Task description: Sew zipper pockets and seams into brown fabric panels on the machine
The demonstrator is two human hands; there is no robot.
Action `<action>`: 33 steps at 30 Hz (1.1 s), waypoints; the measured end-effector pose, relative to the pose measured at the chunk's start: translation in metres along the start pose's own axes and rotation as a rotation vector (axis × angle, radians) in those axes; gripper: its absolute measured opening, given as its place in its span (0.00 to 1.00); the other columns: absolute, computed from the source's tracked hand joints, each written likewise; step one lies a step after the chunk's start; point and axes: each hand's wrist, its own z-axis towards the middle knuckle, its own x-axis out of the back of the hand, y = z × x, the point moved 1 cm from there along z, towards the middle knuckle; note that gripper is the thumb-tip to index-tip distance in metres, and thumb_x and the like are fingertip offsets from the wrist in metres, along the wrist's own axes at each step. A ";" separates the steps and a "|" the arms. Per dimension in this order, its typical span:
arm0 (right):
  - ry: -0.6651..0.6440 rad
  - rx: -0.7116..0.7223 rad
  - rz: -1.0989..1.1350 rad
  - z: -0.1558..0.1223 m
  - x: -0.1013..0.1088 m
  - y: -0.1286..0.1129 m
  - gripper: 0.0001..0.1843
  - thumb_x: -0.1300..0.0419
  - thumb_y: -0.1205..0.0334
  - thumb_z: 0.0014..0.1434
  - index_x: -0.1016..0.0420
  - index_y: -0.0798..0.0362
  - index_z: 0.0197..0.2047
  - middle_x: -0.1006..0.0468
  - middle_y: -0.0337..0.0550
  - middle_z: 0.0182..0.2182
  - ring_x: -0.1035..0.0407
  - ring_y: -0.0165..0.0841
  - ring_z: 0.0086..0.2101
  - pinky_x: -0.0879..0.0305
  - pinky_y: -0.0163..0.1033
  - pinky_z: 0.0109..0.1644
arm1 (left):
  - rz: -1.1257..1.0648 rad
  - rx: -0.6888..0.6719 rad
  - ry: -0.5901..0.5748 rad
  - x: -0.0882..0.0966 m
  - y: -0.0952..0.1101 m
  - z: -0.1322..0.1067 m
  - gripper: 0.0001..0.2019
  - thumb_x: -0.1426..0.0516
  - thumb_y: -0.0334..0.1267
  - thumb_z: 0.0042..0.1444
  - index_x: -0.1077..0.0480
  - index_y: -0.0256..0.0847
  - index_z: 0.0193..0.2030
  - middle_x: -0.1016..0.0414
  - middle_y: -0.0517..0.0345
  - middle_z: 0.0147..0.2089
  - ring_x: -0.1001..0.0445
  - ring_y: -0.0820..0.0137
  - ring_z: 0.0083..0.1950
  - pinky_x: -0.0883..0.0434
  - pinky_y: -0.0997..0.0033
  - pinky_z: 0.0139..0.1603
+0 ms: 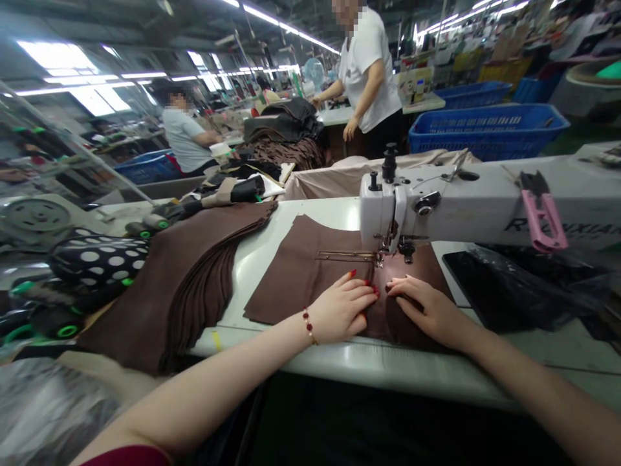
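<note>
A brown leather-like panel [286,272] lies flat on the white sewing table, with a zipper [347,255] set into a slot in it. The presser foot of the sewing machine [377,213] stands at the zipper's right end. My left hand [342,307] rests flat on the panel just below the zipper, its fingers stretched out. To the right of the foot, my right hand [427,310] lies on the same panel with its fingers extended and slightly bent. A fold of the panel rises beside the right fingertips. Neither hand visibly grips anything.
A stack of brown panels [194,272] lies on the left, beside thread cones [63,330]. Pink-handled snips [543,217] are stuck to the machine arm. On the right lie a black phone [478,285] and dark plastic [528,272]. Behind are blue baskets [485,133] and two people [371,71].
</note>
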 end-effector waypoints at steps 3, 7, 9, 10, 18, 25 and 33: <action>-0.026 0.048 -0.032 0.002 -0.004 0.001 0.20 0.47 0.63 0.64 0.31 0.47 0.59 0.28 0.46 0.59 0.39 0.40 0.60 0.46 0.59 0.66 | -0.048 0.068 0.012 -0.010 0.028 -0.021 0.26 0.49 0.35 0.61 0.41 0.34 0.66 0.38 0.48 0.68 0.41 0.60 0.68 0.49 0.55 0.73; -0.021 0.121 -0.109 -0.002 -0.005 -0.003 0.17 0.47 0.64 0.64 0.28 0.48 0.56 0.27 0.47 0.58 0.38 0.41 0.60 0.45 0.61 0.65 | -0.103 0.113 0.027 -0.019 0.041 -0.034 0.28 0.50 0.32 0.60 0.44 0.35 0.68 0.43 0.51 0.71 0.43 0.61 0.70 0.45 0.58 0.72; -0.031 0.156 -0.160 -0.009 -0.004 -0.009 0.17 0.47 0.65 0.64 0.27 0.51 0.55 0.27 0.49 0.58 0.38 0.41 0.60 0.46 0.61 0.65 | -0.143 0.121 0.024 -0.019 0.039 -0.035 0.28 0.51 0.30 0.60 0.44 0.35 0.68 0.42 0.51 0.71 0.43 0.62 0.69 0.44 0.59 0.72; -0.052 0.177 -0.185 -0.013 -0.003 -0.013 0.18 0.47 0.66 0.64 0.27 0.51 0.55 0.28 0.50 0.58 0.38 0.42 0.60 0.46 0.61 0.66 | -0.171 0.134 0.027 -0.019 0.037 -0.035 0.27 0.51 0.30 0.61 0.44 0.35 0.68 0.41 0.51 0.70 0.42 0.63 0.69 0.44 0.60 0.72; -0.182 0.196 -0.217 -0.048 0.004 -0.038 0.28 0.43 0.54 0.64 0.37 0.45 0.66 0.35 0.52 0.63 0.40 0.45 0.62 0.46 0.62 0.65 | -0.235 0.137 0.041 -0.019 0.032 -0.034 0.26 0.51 0.29 0.62 0.42 0.40 0.67 0.41 0.56 0.70 0.42 0.66 0.68 0.45 0.62 0.72; -0.161 0.100 -0.136 -0.009 0.024 -0.012 0.20 0.48 0.59 0.67 0.30 0.46 0.60 0.26 0.44 0.57 0.33 0.36 0.56 0.35 0.48 0.60 | -0.030 0.129 0.055 -0.024 0.044 -0.032 0.24 0.48 0.31 0.63 0.40 0.38 0.66 0.38 0.53 0.68 0.38 0.62 0.64 0.43 0.60 0.70; -0.224 0.214 -0.256 0.016 0.016 0.013 0.26 0.45 0.51 0.65 0.37 0.39 0.65 0.33 0.39 0.63 0.39 0.41 0.61 0.40 0.57 0.62 | 0.013 0.174 0.011 -0.013 0.030 -0.007 0.11 0.48 0.40 0.66 0.32 0.43 0.53 0.25 0.56 0.51 0.30 0.63 0.51 0.32 0.61 0.54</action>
